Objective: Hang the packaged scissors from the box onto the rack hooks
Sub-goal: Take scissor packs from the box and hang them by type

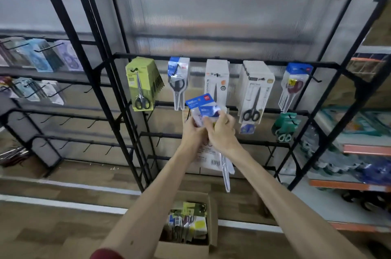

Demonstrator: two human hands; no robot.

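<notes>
Both my hands are raised in front of the black wire rack. My left hand and my right hand together grip a small stack of blue-and-white scissor packs, its clear lower ends hanging down below my wrists. The stack is held just under the second row's bar, left of centre. On the upper row hang green packs, blue-topped packs, two sets of white packs and more blue-topped packs. The cardboard box with more packs stands on the floor below.
Green packs and a small blue pack hang on the second row. A neighbouring rack at the left carries other packaged goods and several bare hooks. Shelving with stock stands at the right. Lower rack hooks are bare.
</notes>
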